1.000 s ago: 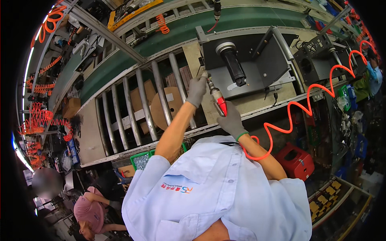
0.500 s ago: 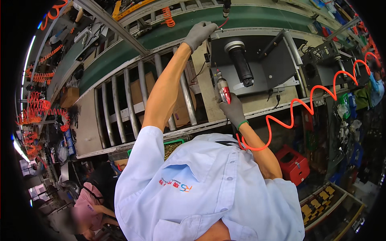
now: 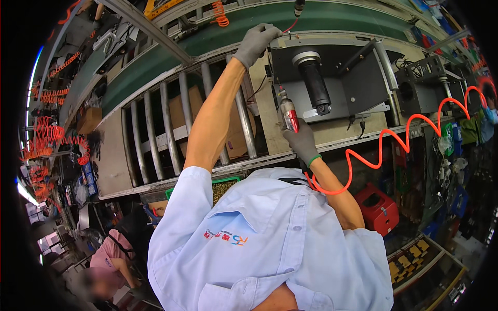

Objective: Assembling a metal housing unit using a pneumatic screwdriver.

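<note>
My right hand, in a grey glove, grips a red and silver power screwdriver. Its bit points away from me, along the left side of a dark grey metal case. A black cylinder with a pale ring at its far end lies inside the case. At the case's far left corner, my gloved left hand has its fingers pinched together. A thin red strip runs from those fingertips toward a black tool hanging above; what the fingers hold is too small to make out.
Metal rollers lie left of the case, with a green conveyor belt beyond. An orange coiled hose crosses on the right. Another dark metal assembly stands to the right. A person in pink is at lower left.
The view has shifted slightly. The screwdriver stays alongside the case and my left hand keeps to the far left corner. The person in pink has leaned and moved an arm.
</note>
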Motion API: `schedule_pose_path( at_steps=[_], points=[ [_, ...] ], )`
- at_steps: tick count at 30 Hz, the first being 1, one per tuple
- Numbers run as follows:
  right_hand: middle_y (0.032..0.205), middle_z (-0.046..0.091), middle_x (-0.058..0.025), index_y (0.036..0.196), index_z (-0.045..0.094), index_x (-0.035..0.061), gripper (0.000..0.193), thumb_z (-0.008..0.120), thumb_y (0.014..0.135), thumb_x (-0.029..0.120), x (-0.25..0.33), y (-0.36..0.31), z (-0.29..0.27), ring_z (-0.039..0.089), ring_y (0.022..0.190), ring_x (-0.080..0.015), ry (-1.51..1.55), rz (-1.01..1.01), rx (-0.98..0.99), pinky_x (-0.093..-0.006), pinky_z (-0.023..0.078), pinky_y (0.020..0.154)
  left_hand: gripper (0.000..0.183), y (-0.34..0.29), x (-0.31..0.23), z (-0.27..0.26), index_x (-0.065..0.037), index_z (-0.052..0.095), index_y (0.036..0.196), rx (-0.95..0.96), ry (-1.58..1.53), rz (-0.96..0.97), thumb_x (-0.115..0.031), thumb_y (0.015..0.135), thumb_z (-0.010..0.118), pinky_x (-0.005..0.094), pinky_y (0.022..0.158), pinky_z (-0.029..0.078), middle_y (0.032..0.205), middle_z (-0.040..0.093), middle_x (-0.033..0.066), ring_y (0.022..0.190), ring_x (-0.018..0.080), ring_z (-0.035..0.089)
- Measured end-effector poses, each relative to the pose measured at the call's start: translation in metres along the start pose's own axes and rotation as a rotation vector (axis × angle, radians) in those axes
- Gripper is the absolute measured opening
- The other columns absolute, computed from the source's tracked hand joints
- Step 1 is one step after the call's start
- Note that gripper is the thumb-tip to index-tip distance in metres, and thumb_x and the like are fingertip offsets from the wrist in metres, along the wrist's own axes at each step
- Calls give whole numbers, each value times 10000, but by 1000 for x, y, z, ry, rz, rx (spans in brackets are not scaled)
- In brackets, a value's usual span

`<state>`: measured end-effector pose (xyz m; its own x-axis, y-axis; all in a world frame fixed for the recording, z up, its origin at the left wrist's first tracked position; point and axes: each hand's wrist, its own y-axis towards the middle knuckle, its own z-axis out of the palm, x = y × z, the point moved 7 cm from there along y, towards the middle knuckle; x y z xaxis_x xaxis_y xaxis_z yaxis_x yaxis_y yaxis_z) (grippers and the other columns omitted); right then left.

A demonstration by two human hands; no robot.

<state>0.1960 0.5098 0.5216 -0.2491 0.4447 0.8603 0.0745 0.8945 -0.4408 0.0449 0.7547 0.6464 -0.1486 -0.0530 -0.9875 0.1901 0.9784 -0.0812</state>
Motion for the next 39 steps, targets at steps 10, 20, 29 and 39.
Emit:
schedule_pose_path(
  at_steps=[10, 20, 29, 39],
  points=[
    [636, 491, -28, 991, 521, 32, 296, 669, 820, 223, -15, 8, 31, 471, 426, -125, 171, -22, 0, -297, 378, 387, 338, -2, 4, -6, -34, 646, 943, -6, 4, -1, -335, 790, 649, 259, 484, 356, 735, 539, -6, 588, 81, 455],
    [645, 503, -38, 995, 517, 29, 302, 651, 825, 239, -2, 5, 31, 486, 433, -129, 155, 3, 17, -297, 396, 390, 390, -2, 1, -10, -32, 648, 969, -19, 44, 10, -369, 773, 663, 260, 479, 360, 741, 562, 7, 583, 86, 467],
    [646, 506, -44, 983, 507, 32, 325, 673, 786, 230, 3, 0, 23, 484, 440, -143, 94, 52, 10, -323, 398, 400, 483, -12, -4, -8, -10, 628, 1007, -32, 40, -26, -456, 821, 626, 278, 493, 373, 752, 553, 24, 583, 108, 469],
    [657, 521, -19, 1143, 505, 12, 393, 657, 819, 174, 11, -79, -8, 500, 447, -100, 1, 132, 194, -265, 399, 388, 220, -121, 127, -7, 43, 564, 1112, 41, -241, 14, -82, 935, 533, 268, 765, 526, 953, 630, 141, 840, 219, 616]
  ],
)
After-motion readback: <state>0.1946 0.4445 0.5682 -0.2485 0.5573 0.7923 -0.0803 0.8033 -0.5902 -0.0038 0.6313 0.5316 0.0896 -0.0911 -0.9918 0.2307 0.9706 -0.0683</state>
